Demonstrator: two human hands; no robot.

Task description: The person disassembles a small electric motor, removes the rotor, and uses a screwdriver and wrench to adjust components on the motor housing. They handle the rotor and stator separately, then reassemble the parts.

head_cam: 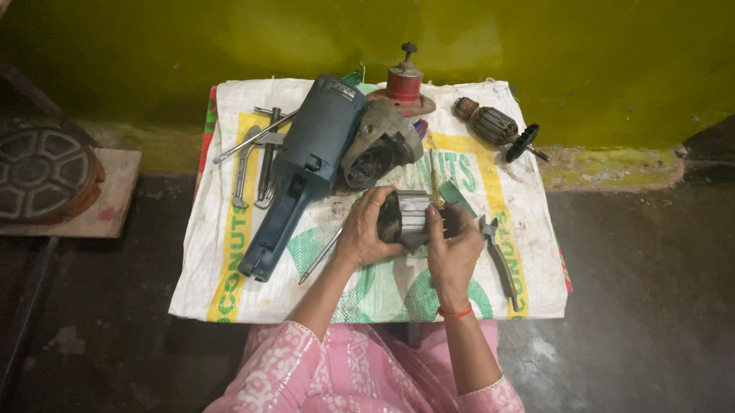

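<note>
Basically both hands grip 1 grey cylindrical metal motor stator [408, 218], lifted just above the middle of the white woven sack [218, 283] spread on the floor. Left hand [365, 231] fingers curl round its left end; right hand [454, 244] fingers wrap the right end. Blue angle grinder body [299, 176] lies at the sack's left-centre, grey-handled pliers [500, 256] near the right edge, wound armature [492, 125] at the far right corner. Risk: the stator looks heavy and greasy, so a loose grip could drop it onto the tools below.

dark cylindrical motor stator [406, 218], silvery laminated band, held above sack
</note>
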